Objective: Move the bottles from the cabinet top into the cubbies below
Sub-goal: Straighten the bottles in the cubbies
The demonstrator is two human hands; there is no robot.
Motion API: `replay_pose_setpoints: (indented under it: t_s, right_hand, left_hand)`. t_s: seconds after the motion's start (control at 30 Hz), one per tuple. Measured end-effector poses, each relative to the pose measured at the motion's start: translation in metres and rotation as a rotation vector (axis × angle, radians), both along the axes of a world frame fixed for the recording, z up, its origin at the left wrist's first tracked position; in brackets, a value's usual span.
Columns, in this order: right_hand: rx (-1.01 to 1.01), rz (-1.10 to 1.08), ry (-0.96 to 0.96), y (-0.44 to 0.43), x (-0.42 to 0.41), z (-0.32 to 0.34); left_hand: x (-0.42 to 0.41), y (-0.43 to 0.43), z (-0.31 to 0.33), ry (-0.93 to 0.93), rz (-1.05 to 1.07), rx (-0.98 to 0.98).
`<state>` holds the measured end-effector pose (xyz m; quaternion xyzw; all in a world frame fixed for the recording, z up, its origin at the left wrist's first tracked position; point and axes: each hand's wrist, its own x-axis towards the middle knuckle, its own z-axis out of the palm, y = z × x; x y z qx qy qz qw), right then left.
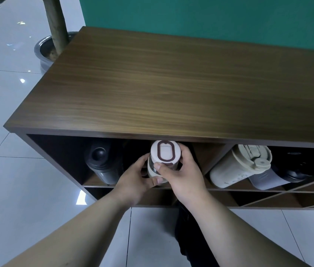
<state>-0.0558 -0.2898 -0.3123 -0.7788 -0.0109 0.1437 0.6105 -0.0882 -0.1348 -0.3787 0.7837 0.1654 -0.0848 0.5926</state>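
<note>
Both hands on one bottle [162,160] at the mouth of the left cubby [59,151]. The bottle is cream, with a white cap bearing a brown oval ring; the cap faces the camera and sits just under the front edge of the cabinet top [171,89]. The body tilts down and away between the palms.

Left hand [135,182]: wrapped round the bottle's left side and lower end, fingers curled under, thumb along the near side. Closed on it.

Right hand [183,174]: clasps the right side, thumb laid across the body just below the cap, fingers round the far side, out of sight. Also gripping.

To the left of the left hand, inside the same cubby, a dark flask [102,164] leans with its black cap toward the camera. It stands near the held bottle but apart from it. Between the two the cubby is in deep shadow; I cannot tell what is there.

To the right of the right hand, past a wooden divider [210,158], the next cubby holds a cream tumbler [241,166] lying tilted, flip lid up. Just beyond it lies a grey bottle [271,178] with a dark cap end; the two look to be touching.

Far beyond the hands, the top shows only bare wood grain. Below the hands, white floor tiles [17,189].
</note>
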Motion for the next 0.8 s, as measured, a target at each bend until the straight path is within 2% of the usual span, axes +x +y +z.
replay_pose_setpoints:
  t_s: [0.37,0.43,0.53,0.67,0.73,0.8]
  right_hand:
    - [-0.028,0.026,-0.013,0.0,0.001,0.001]
    - [-0.086,0.018,-0.055,0.0,-0.003,0.01]
    - [-0.26,0.007,-0.228,0.004,-0.015,0.025]
    - [-0.375,0.176,-0.491,0.021,-0.042,0.035]
    - [-0.373,0.297,-0.542,0.034,-0.053,0.036]
    - [-0.352,0.414,-0.514,0.049,-0.06,0.037]
  left_hand:
    - [-0.006,-0.008,0.012,0.028,0.035,-0.043]
    - [-0.009,-0.005,0.015,0.071,0.046,-0.047]
    - [-0.017,0.005,0.012,0.131,-0.01,-0.052]
    - [-0.039,0.012,0.041,0.153,-0.301,0.006]
    - [-0.051,0.018,0.052,0.156,-0.377,0.1]
    - [-0.06,0.03,0.055,0.206,-0.361,0.161]
